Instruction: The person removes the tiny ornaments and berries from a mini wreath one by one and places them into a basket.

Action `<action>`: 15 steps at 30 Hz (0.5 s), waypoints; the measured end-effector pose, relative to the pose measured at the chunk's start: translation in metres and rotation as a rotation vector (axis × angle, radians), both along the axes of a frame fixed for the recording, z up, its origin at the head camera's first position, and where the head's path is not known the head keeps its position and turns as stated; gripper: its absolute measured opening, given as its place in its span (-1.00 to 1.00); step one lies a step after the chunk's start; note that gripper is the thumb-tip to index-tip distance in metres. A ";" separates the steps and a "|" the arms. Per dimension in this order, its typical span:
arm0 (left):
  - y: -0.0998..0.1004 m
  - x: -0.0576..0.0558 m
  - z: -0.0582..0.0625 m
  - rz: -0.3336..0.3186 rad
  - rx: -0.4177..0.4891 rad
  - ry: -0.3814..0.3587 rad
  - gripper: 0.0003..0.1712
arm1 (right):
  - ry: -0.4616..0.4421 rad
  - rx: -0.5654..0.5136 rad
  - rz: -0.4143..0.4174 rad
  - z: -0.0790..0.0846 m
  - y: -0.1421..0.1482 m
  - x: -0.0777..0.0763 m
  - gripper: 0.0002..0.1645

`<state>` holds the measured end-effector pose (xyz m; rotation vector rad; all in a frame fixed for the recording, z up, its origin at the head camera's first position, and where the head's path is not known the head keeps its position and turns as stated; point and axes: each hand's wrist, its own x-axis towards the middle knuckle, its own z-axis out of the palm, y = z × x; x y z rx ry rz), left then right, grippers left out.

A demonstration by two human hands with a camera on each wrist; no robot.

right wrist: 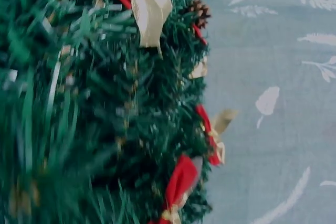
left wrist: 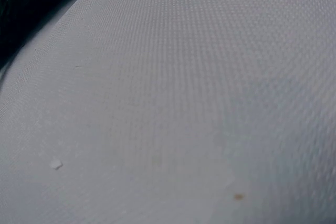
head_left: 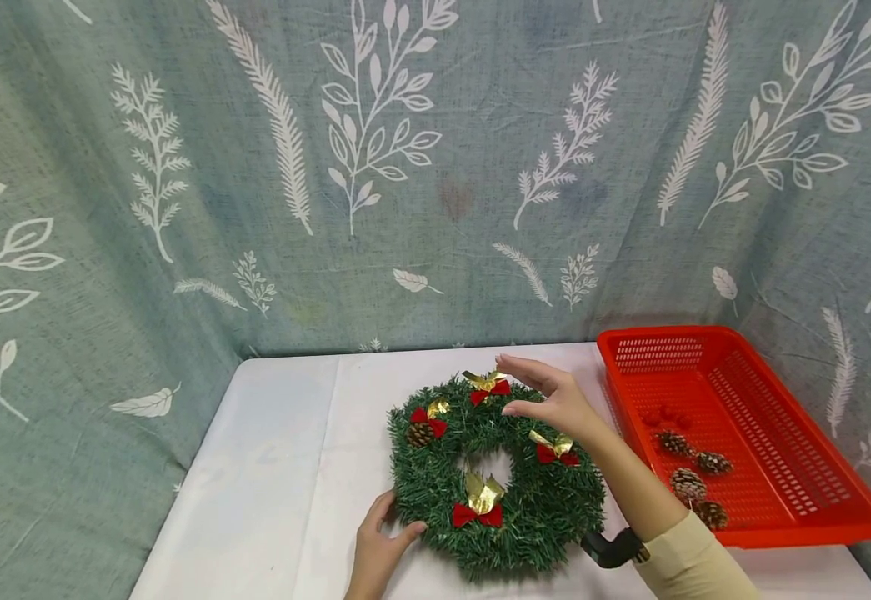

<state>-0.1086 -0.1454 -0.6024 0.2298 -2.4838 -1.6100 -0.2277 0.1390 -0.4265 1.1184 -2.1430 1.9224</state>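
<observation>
A green artificial Christmas wreath lies on the white-covered table. Several red bows with gold ribbon are fixed on it, among them a front bow and a right bow. One pine cone sits beside the bow at its upper left. My left hand holds the wreath's lower-left edge between thumb and fingers. Above the wreath's back right, my right hand is raised, thumb and fingers spread apart with nothing between them. The right wrist view is filled by the wreath's needles close up.
On the right of the table stands a red plastic basket. In it lie several loose pine cones and a few small red pieces. Behind and around the table hangs a green-grey curtain with white leaves.
</observation>
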 end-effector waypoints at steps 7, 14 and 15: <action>0.002 0.001 -0.001 0.009 0.005 0.024 -0.30 | -0.075 0.059 -0.031 -0.007 -0.020 0.002 -0.22; 0.000 0.002 0.000 -0.006 0.009 0.076 -0.29 | -0.116 0.088 -0.017 -0.015 -0.040 0.003 -0.22; -0.001 0.002 0.000 -0.004 0.008 0.077 -0.29 | -0.114 0.087 -0.018 -0.015 -0.043 0.003 -0.22</action>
